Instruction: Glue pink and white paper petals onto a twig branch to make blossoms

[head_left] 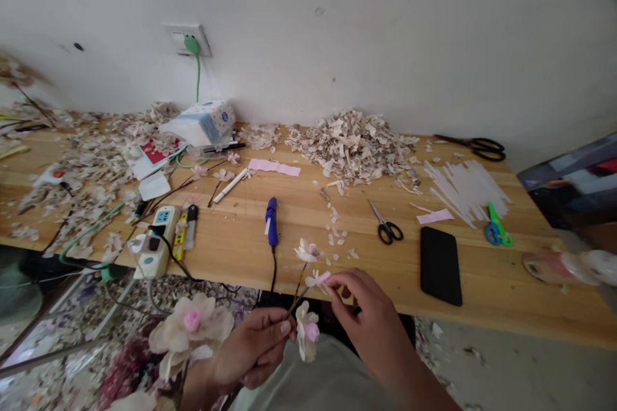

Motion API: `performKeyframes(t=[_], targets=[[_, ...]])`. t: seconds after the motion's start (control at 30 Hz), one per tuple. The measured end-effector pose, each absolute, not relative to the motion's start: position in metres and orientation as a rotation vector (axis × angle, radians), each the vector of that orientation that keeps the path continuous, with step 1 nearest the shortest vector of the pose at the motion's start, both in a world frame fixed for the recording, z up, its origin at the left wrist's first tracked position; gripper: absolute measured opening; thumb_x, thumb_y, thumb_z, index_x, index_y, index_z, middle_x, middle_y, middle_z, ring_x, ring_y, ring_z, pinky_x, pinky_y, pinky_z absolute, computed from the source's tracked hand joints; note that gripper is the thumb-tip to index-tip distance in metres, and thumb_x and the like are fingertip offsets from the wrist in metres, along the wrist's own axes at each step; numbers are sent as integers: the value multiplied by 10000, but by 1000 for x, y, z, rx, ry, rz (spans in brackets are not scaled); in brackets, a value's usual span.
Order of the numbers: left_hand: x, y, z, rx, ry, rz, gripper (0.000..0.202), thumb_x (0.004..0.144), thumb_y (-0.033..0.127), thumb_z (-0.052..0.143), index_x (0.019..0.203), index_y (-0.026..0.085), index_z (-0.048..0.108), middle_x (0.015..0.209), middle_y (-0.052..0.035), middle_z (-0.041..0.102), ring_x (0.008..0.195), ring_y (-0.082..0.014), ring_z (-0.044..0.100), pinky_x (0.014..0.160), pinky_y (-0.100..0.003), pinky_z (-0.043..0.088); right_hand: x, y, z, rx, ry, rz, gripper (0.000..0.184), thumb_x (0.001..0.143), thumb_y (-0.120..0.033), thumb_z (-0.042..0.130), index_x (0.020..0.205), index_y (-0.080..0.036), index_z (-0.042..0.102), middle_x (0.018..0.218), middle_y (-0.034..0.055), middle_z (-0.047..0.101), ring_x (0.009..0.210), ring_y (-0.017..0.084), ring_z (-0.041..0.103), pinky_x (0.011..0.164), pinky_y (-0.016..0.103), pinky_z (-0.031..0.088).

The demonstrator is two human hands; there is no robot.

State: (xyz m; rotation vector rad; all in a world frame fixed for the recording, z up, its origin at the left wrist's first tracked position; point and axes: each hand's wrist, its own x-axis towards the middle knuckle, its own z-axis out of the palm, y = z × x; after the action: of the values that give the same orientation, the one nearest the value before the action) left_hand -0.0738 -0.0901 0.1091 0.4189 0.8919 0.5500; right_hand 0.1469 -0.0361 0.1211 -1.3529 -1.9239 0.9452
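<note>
My left hand [260, 343] is closed round a thin brown flower branch [295, 303] near the table's front edge. Pale flowers with pink centres sit on its twigs: one flower [303, 332] beside my left fingers, another flower [303, 250] higher up, and a small flower [312, 281] between my hands. At that small flower, my right hand [364, 302] pinches a pink strip [323, 277], which looks like crepe paper. A larger flower [191, 324] stands at the lower left, over my left forearm; I cannot tell whether it belongs to the same branch.
On the wooden table [328, 308] lie a purple glue gun [272, 221], scissors [385, 228], a black phone-like slab [440, 264], white strips [467, 189] and a petal heap [357, 144]. A power strip [161, 241] and utility knife [180, 236] lie left. Cords hang over the front edge.
</note>
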Motion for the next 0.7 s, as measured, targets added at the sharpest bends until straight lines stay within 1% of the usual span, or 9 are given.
performKeyframes(t=[0.33, 0.53, 0.7], targets=[[-73, -91, 111, 409, 874, 555, 345, 845, 508, 696, 830, 191, 559, 425, 142, 345, 256, -14, 187, 244, -146, 135, 147, -36, 121, -1304, -1942, 999, 184, 941, -122, 516, 1007, -268, 608, 1015, 26, 679, 949, 196, 612, 797, 319, 490], [-74, -91, 108, 412, 882, 547, 341, 849, 505, 693, 831, 192, 559, 429, 141, 343, 257, -13, 180, 243, -145, 130, 148, -38, 121, -1369, -1951, 987, 190, 924, -117, 521, 1004, -270, 600, 986, 14, 671, 798, 178, 595, 704, 302, 478], [-74, -90, 109, 422, 880, 537, 349, 852, 514, 685, 854, 185, 572, 432, 140, 338, 260, -15, 183, 247, -149, 133, 147, -40, 120, -1388, -1944, 978, 164, 923, -127, 537, 979, -273, 585, 960, -1, 674, 749, 170, 577, 688, 301, 466]])
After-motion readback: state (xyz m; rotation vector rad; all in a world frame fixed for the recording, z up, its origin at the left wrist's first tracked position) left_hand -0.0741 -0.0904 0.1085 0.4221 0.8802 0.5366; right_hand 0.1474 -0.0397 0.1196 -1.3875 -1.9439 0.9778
